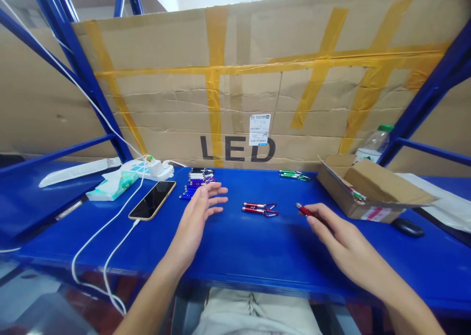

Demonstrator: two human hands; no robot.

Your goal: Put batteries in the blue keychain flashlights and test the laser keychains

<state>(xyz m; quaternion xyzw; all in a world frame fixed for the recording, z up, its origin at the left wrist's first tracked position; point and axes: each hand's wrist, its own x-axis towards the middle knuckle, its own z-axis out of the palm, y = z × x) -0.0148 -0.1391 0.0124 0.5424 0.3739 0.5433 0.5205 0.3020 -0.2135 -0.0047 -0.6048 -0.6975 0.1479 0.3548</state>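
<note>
My right hand (340,232) is closed on a red keychain penlight (303,209), whose silver tip sticks out past the fingers. To its left, two more red penlights (253,207) with carabiner clips lie side by side on the blue table (253,256). My left hand (196,212) hovers with its fingers spread and nothing in them. Behind it, partly covered by the fingers, is a row of black, silver, purple and blue penlights (196,176). Several green penlights (292,174) rest at the back, right of centre.
At right stands an open cardboard box (368,188) with some penlights inside, beside a black mouse (407,227) and a bottle (377,141). A phone (152,201) on a white cable, a tissue pack (114,185) and a power strip (142,168) lie left. Large cardboard (165,114) walls the back.
</note>
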